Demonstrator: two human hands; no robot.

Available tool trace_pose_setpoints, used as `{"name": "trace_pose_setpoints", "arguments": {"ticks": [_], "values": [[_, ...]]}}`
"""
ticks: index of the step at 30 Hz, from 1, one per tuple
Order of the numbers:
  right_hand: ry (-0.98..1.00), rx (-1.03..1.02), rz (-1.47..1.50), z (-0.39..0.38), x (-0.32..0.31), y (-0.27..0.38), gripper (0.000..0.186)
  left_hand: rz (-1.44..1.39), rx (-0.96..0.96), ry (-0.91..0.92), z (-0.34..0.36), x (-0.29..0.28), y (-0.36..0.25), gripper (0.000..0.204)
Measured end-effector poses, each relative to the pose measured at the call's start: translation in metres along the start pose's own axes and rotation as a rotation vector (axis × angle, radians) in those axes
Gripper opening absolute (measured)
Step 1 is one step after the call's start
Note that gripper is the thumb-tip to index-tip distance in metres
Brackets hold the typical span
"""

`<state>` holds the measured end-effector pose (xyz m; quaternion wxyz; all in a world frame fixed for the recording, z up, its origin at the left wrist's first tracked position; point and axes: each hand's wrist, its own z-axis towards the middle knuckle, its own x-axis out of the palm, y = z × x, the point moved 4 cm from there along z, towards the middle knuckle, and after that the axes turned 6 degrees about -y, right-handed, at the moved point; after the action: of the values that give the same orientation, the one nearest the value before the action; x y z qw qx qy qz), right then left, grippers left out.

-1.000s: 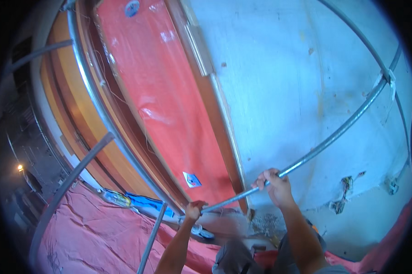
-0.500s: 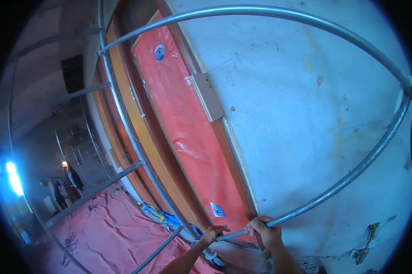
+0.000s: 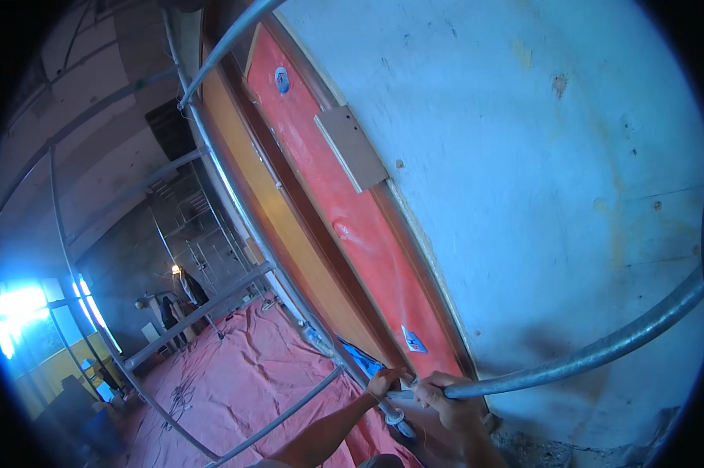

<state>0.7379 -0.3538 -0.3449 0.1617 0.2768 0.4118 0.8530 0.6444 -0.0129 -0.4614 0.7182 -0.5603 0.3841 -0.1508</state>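
Note:
Both hands are low in the picture, close together at the left end of a grey metal pipe that runs off to the right. My right hand is closed around this pipe, knuckles up. Just left of it, my left hand is closed with bent fingers at the pipe's end, beside an upright scaffold post. What lies under its fingers is partly hidden. Below the left hand, a metal fitting shows on the post.
A door covered in red film stands in a brown frame beside a pale wall. A flat box-like panel juts from the frame. Pink sheeting covers the floor at left, crossed by scaffold rails. Loose cables lie on it.
The view has turned left and tilted, showing more floor and a bright window. Both hands remain close together at the pipe.

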Motion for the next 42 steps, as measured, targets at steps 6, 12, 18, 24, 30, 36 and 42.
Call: {"name": "trace_pose_setpoints", "arguments": {"ticks": [6, 12, 18, 24, 30, 36, 42], "values": [[-0.042, -0.065, 0.099, 0.001, -0.001, 0.005, 0.017, 0.053, 0.074, 0.035, 0.011, 0.010, 0.007, 0.038], [-0.037, -0.026, 0.096, 0.002, 0.003, 0.005, 0.017, 0.331, 0.478, 0.150, 0.020, -0.006, 0.026, 0.029], [-0.062, 0.009, 0.108, -0.005, 0.000, 0.018, 0.021, 0.563, 1.010, 0.046, 0.027, 0.009, 0.030, 0.032], [-0.057, 0.105, 0.250, -0.004, 0.012, -0.036, 0.012, 0.409, 0.274, 0.083, 0.011, -0.026, 0.045, 0.035], [-0.126, 0.009, 0.244, -0.004, 0.009, -0.013, 0.012, 0.084, 0.012, 0.057, 0.015, -0.001, 0.022, 0.049], [-0.197, -0.133, -0.095, 0.012, -0.014, -0.078, 0.013, 0.096, 0.044, 0.026, 0.005, 0.006, 0.007, 0.047], [-0.197, -0.150, 0.144, 0.006, -0.001, -0.056, 0.019, 0.040, 0.048, 0.026, 0.027, -0.005, 0.049, 0.044]]}}
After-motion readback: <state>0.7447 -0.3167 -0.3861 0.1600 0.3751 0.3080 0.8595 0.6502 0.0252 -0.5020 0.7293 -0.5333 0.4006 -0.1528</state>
